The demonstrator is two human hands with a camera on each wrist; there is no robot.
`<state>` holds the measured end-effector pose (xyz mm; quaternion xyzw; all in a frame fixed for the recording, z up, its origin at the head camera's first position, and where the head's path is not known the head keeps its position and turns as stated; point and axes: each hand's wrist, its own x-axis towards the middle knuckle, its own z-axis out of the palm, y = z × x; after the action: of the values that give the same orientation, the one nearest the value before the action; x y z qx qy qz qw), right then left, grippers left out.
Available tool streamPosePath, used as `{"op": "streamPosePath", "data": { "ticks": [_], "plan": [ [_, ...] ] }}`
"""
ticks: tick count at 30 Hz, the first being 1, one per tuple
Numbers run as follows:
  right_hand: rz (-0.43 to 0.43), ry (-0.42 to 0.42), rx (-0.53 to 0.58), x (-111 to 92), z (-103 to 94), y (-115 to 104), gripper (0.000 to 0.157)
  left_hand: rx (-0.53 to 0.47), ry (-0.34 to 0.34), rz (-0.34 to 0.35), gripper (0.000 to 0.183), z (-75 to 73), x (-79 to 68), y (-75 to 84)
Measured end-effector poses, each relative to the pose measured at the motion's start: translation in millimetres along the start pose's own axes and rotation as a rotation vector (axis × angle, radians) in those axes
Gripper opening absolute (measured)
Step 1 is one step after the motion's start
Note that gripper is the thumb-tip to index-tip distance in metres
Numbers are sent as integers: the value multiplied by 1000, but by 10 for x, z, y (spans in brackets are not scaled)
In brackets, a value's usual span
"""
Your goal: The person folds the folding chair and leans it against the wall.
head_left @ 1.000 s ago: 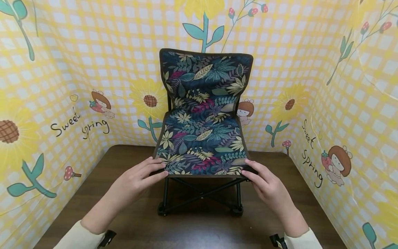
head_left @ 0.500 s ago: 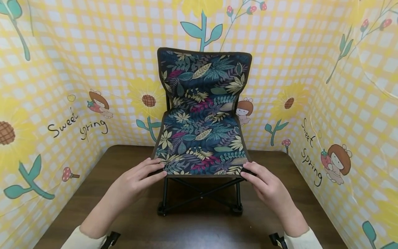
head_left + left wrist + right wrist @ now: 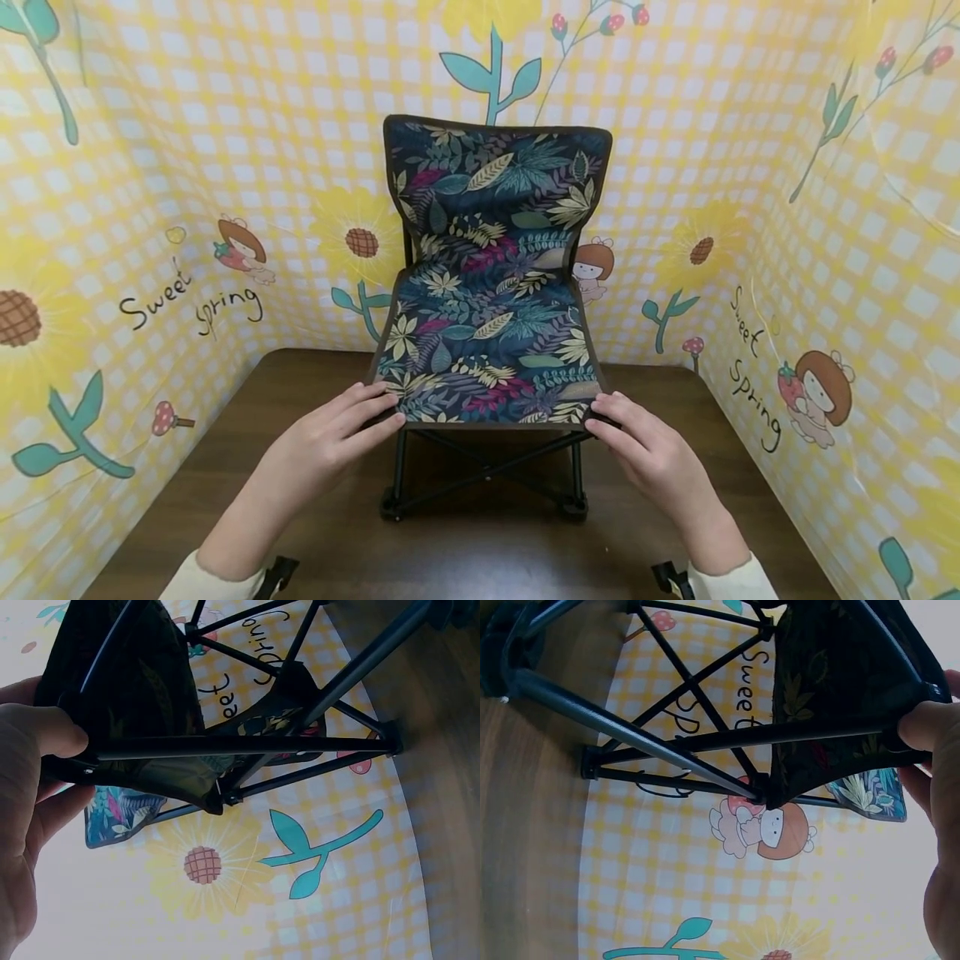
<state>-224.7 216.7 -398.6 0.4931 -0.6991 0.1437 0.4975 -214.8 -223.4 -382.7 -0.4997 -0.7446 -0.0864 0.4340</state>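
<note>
A folding chair (image 3: 487, 325) with dark leaf-print fabric and a black tube frame stands unfolded and upright, facing me. At the seat's front left corner, my left hand (image 3: 330, 433) grips the edge, fingers on top. In the left wrist view its thumb (image 3: 56, 733) presses the frame joint from below. My right hand (image 3: 656, 442) holds the front right corner the same way, and the right wrist view shows that thumb (image 3: 922, 726) under the corner joint. Crossed black legs (image 3: 487, 477) show beneath the seat. The palms are mostly hidden in the head view.
The chair's feet rest on a brown wooden table (image 3: 480, 558). A yellow checked cloth (image 3: 300, 125) with sunflowers and cartoon figures hangs close behind and along both sides. Black straps (image 3: 277, 577) show at the sleeve cuffs.
The right hand's fingers have shifted slightly outward and down at the seat corner. The left hand and the chair look nearly the same; the head view has swayed a little.
</note>
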Motion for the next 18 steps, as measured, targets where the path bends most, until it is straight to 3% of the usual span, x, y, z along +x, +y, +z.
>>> {"op": "streamPosePath", "data": {
  "ticks": [8, 18],
  "plan": [
    [-2, 19, -10, 12, -11, -14, 26, 37, 33, 39, 40, 26, 44, 9],
    [25, -3, 1, 40, 23, -5, 26, 32, 55, 18, 40, 41, 62, -4]
  ]
}}
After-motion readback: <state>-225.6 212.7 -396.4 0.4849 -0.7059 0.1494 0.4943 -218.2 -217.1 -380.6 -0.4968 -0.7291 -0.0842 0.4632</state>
